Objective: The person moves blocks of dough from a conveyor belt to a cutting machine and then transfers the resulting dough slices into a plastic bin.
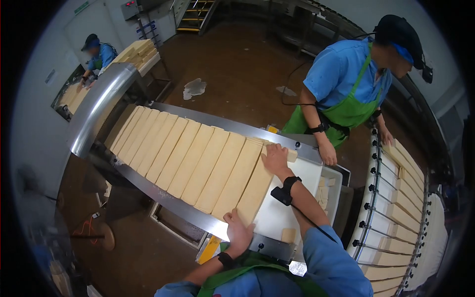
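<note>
Long pale yellow slabs (pixel 179 156) lie side by side across a metal-edged conveyor. My left hand (pixel 239 231) touches the near end of the last slab (pixel 256 190), its fingers bent over the edge. At the far end of that slab, my right hand (pixel 276 159) rests with its fingers spread on the top. Beyond the row is a white board (pixel 281 210) with a small cut piece (pixel 288 235) near its front edge. Another small piece (pixel 292 156) lies just right of my right hand.
A co-worker in a green apron (pixel 354 106) stands at the right, one hand by a second conveyor (pixel 368 208) carrying slabs. A white bin (pixel 337 190) holds offcuts. A curved metal guard (pixel 101 106) arches over the left end. Another person (pixel 103 53) works far left.
</note>
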`<state>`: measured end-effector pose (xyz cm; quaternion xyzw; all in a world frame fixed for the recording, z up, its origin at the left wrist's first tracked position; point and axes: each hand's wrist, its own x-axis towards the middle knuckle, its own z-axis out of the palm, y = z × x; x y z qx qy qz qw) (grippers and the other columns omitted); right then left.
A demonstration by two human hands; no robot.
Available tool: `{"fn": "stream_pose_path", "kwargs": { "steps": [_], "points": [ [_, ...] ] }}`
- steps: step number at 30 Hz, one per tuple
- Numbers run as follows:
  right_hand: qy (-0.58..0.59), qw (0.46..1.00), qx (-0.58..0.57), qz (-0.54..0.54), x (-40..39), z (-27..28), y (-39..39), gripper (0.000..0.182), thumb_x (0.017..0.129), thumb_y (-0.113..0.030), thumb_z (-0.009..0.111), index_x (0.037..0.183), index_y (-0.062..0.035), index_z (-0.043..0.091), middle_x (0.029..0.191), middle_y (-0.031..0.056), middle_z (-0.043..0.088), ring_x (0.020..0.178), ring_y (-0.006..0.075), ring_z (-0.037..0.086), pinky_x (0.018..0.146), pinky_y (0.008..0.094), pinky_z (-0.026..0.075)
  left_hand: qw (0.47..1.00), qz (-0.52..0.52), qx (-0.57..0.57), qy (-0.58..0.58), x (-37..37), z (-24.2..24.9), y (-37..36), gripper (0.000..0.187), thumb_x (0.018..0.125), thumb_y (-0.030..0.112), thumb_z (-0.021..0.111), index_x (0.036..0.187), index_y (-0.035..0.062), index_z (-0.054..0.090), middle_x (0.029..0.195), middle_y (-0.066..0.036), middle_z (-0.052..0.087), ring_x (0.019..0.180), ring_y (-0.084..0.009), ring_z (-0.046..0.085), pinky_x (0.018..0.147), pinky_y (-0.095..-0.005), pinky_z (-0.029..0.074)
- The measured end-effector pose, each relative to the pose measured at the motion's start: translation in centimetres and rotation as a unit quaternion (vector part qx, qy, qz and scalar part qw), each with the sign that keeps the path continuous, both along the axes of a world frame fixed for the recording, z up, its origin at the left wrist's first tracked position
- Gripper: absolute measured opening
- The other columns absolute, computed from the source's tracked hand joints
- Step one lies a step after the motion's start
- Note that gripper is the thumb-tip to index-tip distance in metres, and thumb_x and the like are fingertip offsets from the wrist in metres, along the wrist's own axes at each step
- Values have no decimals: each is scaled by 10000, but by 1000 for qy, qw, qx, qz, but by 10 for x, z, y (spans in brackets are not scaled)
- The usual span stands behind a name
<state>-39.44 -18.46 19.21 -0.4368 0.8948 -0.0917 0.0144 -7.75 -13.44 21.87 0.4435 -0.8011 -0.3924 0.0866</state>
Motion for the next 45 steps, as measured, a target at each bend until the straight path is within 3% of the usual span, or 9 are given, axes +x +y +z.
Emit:
{"fn": "stream_pose_path", "kwargs": {
  "steps": [9, 12, 15, 18, 23, 27, 32, 38, 45],
  "points": [
    [-12, 995, -65, -71, -26, 4, 122, 525, 869, -408, 722, 1173, 16, 661, 1128, 201, 678, 1095, 369, 630, 965, 503, 464, 991, -126, -18, -27, -17, 12, 5, 842, 756, 210, 875, 1414, 39, 378, 1326, -269, 423, 1142, -480, 590, 907, -522, 540],
    [-28, 979, -7, -202, -10, 23, 181, 551, 887, -422, 725, 1166, 48, 651, 1135, 238, 668, 1102, 398, 624, 959, 502, 492, 982, -181, -45, -30, -26, 17, 0, 865, 762, 243, 864, 1452, 42, 382, 1380, -297, 412, 1209, -492, 552, 974, -533, 510],
    [-10, 977, -131, -166, -4, -8, 221, 587, 912, -401, 727, 1244, 69, 612, 1186, 306, 651, 1126, 468, 614, 1027, 517, 468, 975, -199, -89, -43, -31, 3, -3, 918, 750, 277, 865, 1490, 37, 378, 1419, -326, 403, 1265, -502, 508, 1045, -540, 467],
    [-76, 956, -157, -237, 23, -2, 218, 618, 920, -417, 719, 1314, 39, 581, 1262, 290, 627, 1191, 442, 599, 1058, 482, 469, 972, -174, -150, -52, -30, -36, 2, 975, 705, 276, 892, 1501, 27, 387, 1390, -336, 438, 1257, -505, 501, 1075, -542, 436],
    [-19, 932, -194, -304, 70, 28, 258, 637, 904, -369, 700, 1348, 47, 514, 1133, 245, 599, 1059, 433, 592, 967, 529, 475, 979, -164, -120, 18, -35, -4, 30, 848, 656, 131, 915, 1360, 1, 460, 1263, -273, 470, 1168, -496, 524, 1012, -544, 448],
    [83, 871, -319, -364, 91, 63, 328, 580, 881, -278, 711, 1330, 42, 530, 1114, 216, 581, 1049, 416, 560, 923, 497, 473, 964, -205, -123, 116, -61, 11, 81, 762, 709, 61, 843, 1371, 26, 467, 1283, -256, 441, 1170, -474, 514, 1008, -526, 434],
    [227, 802, -348, -428, 60, 92, 464, 548, 874, -247, 741, 1316, 18, 554, 1142, 222, 608, 1043, 440, 579, 914, 511, 486, 934, -278, -130, 184, -139, 40, 177, 751, 739, -6, 748, 1433, 80, 476, 1371, -246, 424, 1256, -459, 480, 1066, -511, 413],
    [242, 744, -366, -504, -12, 80, 615, 460, 926, -284, 706, 1262, 5, 583, 1160, 217, 644, 1068, 422, 622, 924, 489, 512, 883, -399, -184, 168, -234, 97, 289, 801, 737, 61, 837, 1450, 144, 482, 1396, -219, 436, 1233, -459, 496, 1031, -519, 454],
    [140, 744, -298, -582, -64, 47, 719, 618, 949, -480, 652, 1313, 15, 592, 1185, 243, 678, 1101, 423, 653, 975, 520, 487, 828, -517, -201, 85, -308, 117, 373, 828, 680, 188, 925, 1390, 144, 501, 1297, -190, 477, 1073, -465, 587, 874, -531, 514]
  ]
}}
